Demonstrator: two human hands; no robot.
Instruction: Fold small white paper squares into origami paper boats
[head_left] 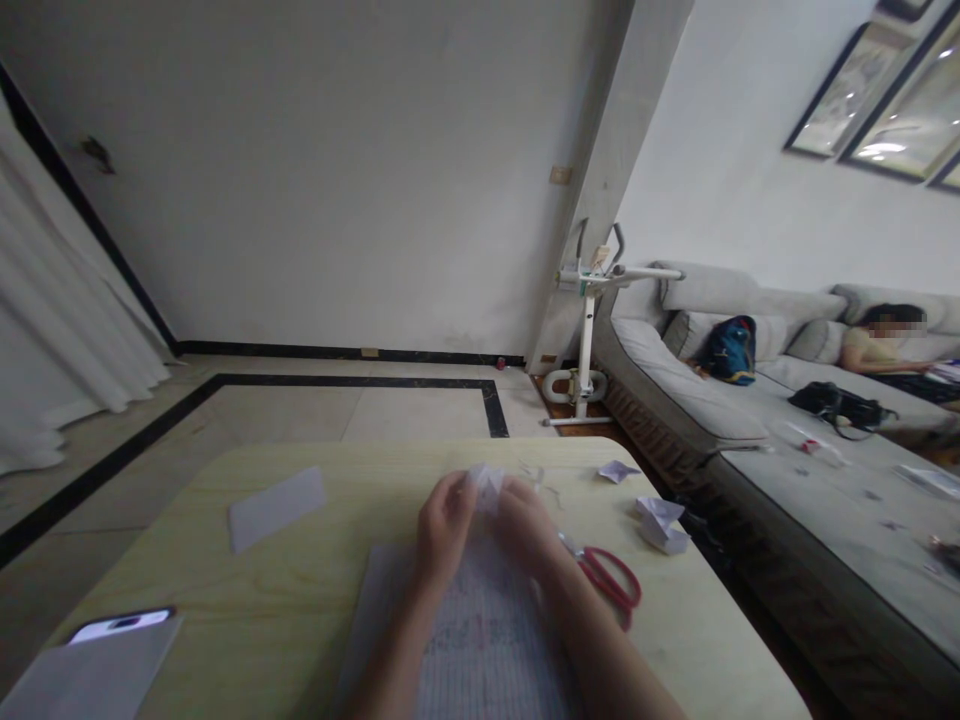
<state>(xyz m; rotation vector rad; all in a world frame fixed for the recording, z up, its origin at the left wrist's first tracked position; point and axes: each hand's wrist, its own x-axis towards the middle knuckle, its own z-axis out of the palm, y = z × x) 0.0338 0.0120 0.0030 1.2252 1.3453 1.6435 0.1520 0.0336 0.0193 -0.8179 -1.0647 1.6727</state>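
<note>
Between my hands is a small piece of folded white paper (486, 482), raised over the far end of a lined sheet (480, 640) with writing on it. My left hand (445, 520) pinches the paper's left side, fingers closed. On its right side my right hand (526, 522) grips the same paper, the fingers partly hidden and slightly blurred. Red-handled scissors (611, 583) lie beside my right forearm, their blades partly covered. Thin paper scraps (551, 482) are scattered just beyond my right hand.
Folded paper pieces (661, 524) sit at the table's right edge. A blank paper strip (277, 508) lies left, and a phone (124, 624) partly under paper (112, 670) at the near left corner. Beyond the wooden table (262, 620), a person sits on the grey sofa (675, 400).
</note>
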